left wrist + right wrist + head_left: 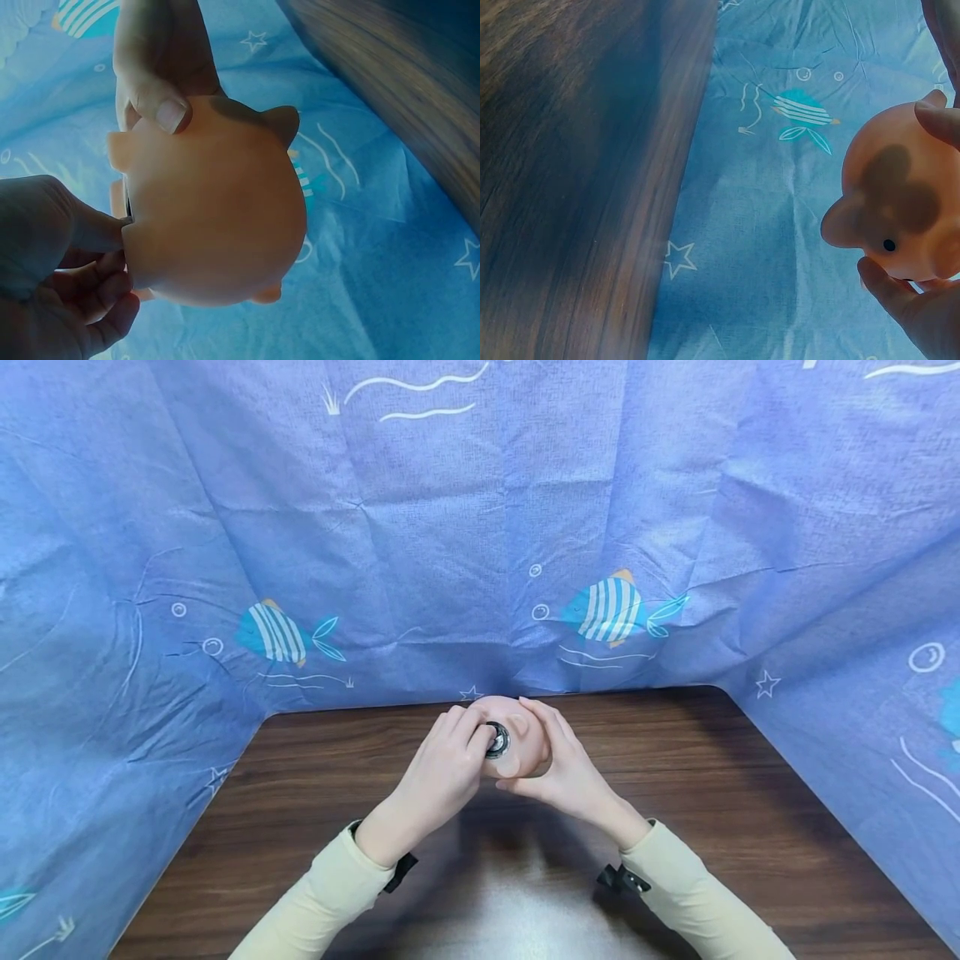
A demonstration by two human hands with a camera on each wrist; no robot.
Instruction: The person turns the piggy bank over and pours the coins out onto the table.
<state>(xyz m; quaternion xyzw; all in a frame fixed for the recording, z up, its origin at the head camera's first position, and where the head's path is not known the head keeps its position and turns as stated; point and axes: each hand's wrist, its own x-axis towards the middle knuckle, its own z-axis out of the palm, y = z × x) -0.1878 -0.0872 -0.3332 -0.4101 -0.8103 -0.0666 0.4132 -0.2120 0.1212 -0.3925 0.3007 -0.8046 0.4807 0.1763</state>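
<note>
Nearest the person, short of the pig, stretch two pale yellow sleeves (322, 885) of smooth cloth, with a black wrist device (624, 878) at each cuff. The left hand (444, 756) has its fingers bent in close together, pinching at a dark ring (502, 748), glossy and pale-centred, set in the pig's underside. The right hand (573, 777) spreads wide round the pig's other side, thumb below, fingers above, gripping it. The pig (534, 743) itself is up between both hands, above the table: peach-pink, smooth and matt, round as a ball, with stubby feet (118, 151), a pointed ear (840, 223) and a black dot eye (889, 245). Under the pig spreads the table (315, 789), dark brown wood grain with a shiny patch. Beyond the pig hangs creased blue cloth (420, 543), printed with striped fish (611, 608), stars (767, 684), bubbles and white wavy lines.
</note>
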